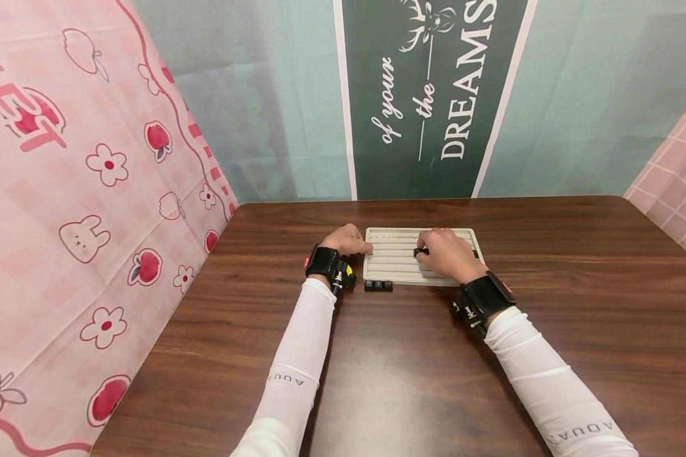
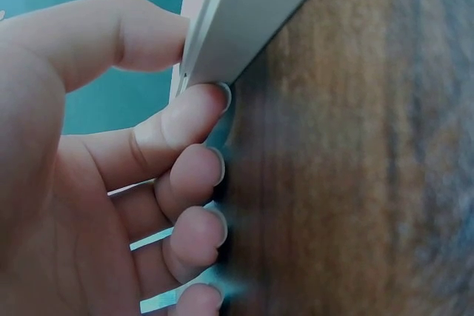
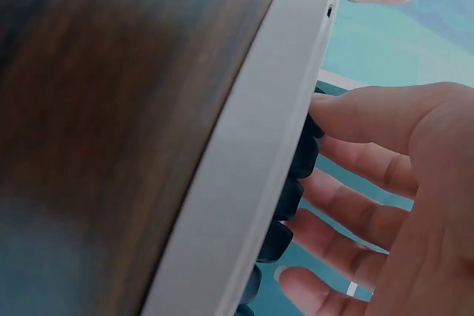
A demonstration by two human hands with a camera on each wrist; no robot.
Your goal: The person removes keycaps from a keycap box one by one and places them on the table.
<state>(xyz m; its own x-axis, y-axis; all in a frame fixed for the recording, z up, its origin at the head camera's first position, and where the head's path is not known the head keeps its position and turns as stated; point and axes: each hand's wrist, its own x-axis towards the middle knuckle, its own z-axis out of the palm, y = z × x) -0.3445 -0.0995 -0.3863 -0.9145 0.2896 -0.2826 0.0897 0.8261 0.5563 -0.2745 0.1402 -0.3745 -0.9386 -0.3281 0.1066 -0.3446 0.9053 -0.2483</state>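
Note:
A pale slotted tray [image 1: 397, 274] with several parallel ridges lies on the table. My left hand [image 1: 347, 241] pinches its left edge; in the left wrist view the thumb lies at the rim and the index fingertip against the outer wall [image 2: 244, 20]. Over the tray's right half, my right hand [image 1: 447, 252] holds black keycaps [image 3: 275, 240] that stand in a row along a slot. Its thumb meets one end of the row, with the other fingers along the far side. In the head view the hand hides most of that row.
Three black keycaps [image 1: 378, 286] sit side by side on the brown wooden table [image 1: 389, 368], just before the tray's front left corner. A green and teal cloth [image 1: 286, 127] hangs behind the table, and a pink patterned cloth [image 1: 126, 209] hangs at the left.

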